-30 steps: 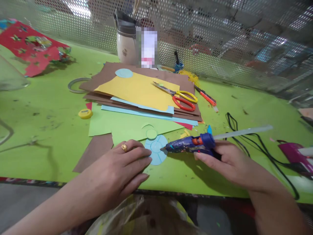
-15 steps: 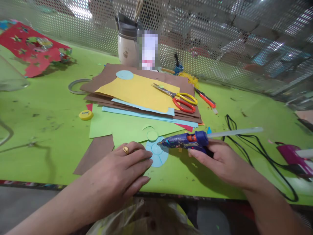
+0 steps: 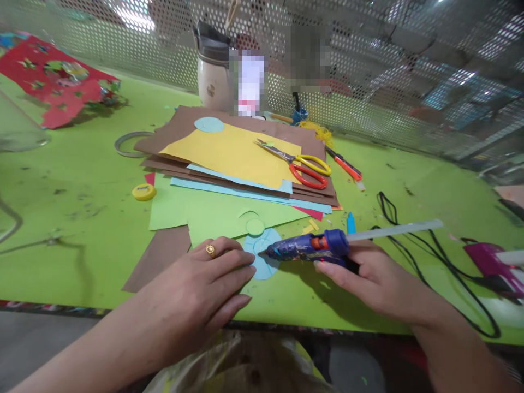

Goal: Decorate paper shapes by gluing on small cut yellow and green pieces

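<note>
My right hand (image 3: 379, 273) grips a dark blue hot glue gun (image 3: 301, 247) with a clear glue stick (image 3: 397, 229) sticking out of its back. The gun's nozzle is over the middle of a light blue paper circle (image 3: 262, 271) with drawn lines; I cannot tell whether it touches. My left hand (image 3: 216, 278), with a gold ring on one finger, lies with its fingers stretched out, the tips at the circle's left edge. A small green paper circle (image 3: 255, 227) lies just beyond the blue one, by a larger green sheet (image 3: 213, 213).
Scissors (image 3: 303, 164) lie on stacked yellow and brown paper (image 3: 229, 155). A tape roll (image 3: 126, 146), a yellow cap (image 3: 144, 191) and a red cutter (image 3: 347, 168) lie around it. Black cord (image 3: 446, 262) runs at the right. A tumbler (image 3: 215, 76) stands by a perforated screen.
The glue gun's nozzle has moved slightly left and down across the blue circle, with my right hand tilting it. My left hand has stayed in place.
</note>
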### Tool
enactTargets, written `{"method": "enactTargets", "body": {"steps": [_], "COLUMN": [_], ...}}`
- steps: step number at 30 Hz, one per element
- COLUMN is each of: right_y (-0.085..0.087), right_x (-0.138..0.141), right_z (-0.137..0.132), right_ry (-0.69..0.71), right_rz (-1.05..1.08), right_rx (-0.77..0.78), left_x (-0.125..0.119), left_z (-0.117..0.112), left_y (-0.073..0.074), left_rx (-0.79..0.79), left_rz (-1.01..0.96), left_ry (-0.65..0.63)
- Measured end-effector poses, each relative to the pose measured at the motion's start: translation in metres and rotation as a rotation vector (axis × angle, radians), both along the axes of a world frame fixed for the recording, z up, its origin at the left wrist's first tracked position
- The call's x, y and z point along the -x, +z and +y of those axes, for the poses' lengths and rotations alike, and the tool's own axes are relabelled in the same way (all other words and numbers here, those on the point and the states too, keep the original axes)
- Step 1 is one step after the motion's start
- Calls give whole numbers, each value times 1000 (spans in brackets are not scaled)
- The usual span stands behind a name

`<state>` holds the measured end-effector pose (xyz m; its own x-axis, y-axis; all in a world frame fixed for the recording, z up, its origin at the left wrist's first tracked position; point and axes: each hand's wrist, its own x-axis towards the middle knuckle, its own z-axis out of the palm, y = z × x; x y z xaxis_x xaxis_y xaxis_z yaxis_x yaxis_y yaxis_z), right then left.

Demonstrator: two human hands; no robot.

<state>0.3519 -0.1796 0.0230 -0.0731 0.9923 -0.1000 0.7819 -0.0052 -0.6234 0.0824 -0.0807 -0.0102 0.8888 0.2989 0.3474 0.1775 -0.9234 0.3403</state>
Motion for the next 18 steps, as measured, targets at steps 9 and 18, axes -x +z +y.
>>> {"method": "enactTargets", "body": {"steps": [9,18], "right_y": [8,0], "right_x": [-21,-22], "right_z": [-4,-7], "right_ry": [-76,-21], "right_rz": [52,-87], "right_rx": [-165,-75], "left_x": [2,1], "left_z": [1,1], "left_y": [-1,3], "left_rx": [24,30], "left_rz": [61,59], "left_ry": [-16,-33]}}
